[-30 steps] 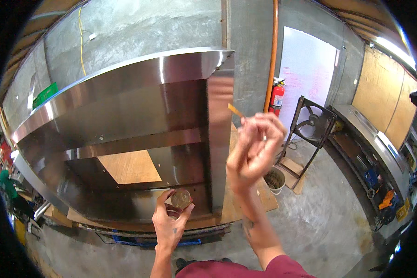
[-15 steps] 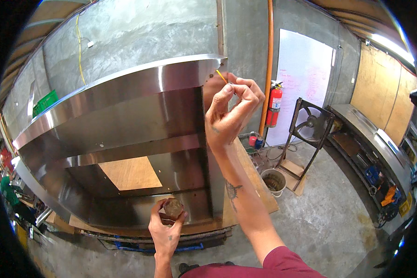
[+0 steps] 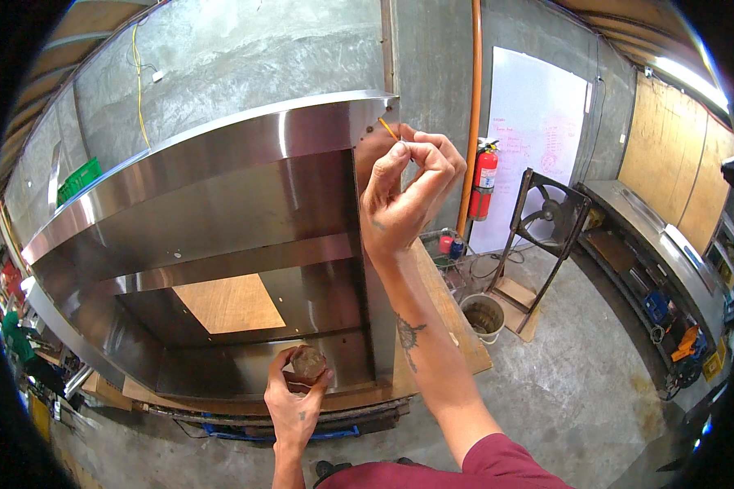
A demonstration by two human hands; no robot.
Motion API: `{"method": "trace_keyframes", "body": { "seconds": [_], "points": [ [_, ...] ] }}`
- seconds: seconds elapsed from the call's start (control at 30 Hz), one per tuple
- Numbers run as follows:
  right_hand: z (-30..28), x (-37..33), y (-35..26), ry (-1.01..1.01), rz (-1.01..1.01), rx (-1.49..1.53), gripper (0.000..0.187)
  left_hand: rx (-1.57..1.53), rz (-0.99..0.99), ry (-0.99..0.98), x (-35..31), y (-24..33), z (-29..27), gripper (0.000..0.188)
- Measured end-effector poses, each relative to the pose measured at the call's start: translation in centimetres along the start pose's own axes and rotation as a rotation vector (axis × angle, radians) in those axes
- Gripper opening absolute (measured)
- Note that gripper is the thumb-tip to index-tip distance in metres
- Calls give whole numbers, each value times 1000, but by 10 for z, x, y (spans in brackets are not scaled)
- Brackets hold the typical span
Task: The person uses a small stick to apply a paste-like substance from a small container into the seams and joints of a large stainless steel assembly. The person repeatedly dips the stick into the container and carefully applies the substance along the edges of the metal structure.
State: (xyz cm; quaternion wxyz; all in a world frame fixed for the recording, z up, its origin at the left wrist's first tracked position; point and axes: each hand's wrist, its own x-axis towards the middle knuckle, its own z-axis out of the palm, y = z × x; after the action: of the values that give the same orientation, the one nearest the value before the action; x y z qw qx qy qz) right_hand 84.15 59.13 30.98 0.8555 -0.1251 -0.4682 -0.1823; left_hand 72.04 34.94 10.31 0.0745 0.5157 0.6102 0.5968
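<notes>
My right hand (image 3: pixel 408 183) is raised at the upper right corner of a large stainless steel frame (image 3: pixel 236 134). Pinched between its thumb and fingers is a thin yellow stick (image 3: pixel 387 128), its tip against or very close to the metal beside some dark spots (image 3: pixel 369 129). Lower down, before the frame's bottom opening, my left hand (image 3: pixel 294 407) grips a small round container (image 3: pixel 308 363) with a brownish top. I cannot tell what is in it.
The frame rests on a wooden tabletop (image 3: pixel 440 314). To the right are a bucket (image 3: pixel 481 318), a black fan on a stand (image 3: pixel 546 213), a red fire extinguisher (image 3: pixel 483 181) and a long bench (image 3: pixel 644 228) with tools on its shelf. A green crate (image 3: pixel 80 178) shows at far left.
The yellow stick has shifted slightly at the metal corner, tilting a little more to the left. My left hand and the container have moved slightly to the right.
</notes>
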Motion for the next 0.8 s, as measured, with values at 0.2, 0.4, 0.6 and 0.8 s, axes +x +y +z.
{"method": "trace_keyframes", "body": {
  "seconds": [0.2,0.4,0.6,0.8],
  "points": [
    [-3,1,2,-19,-37,-54,27,25,-28,-12,1,6,0,66],
    [-4,2,-1,-37,-19,-45,27,37,-50,-20,1,11,0,67],
    [-4,1,1,-27,-29,-50,27,34,-70,-31,2,17,-1,67],
    [-16,5,-4,38,-29,-18,21,32,5,-12,4,8,3,67]
  ]
}}
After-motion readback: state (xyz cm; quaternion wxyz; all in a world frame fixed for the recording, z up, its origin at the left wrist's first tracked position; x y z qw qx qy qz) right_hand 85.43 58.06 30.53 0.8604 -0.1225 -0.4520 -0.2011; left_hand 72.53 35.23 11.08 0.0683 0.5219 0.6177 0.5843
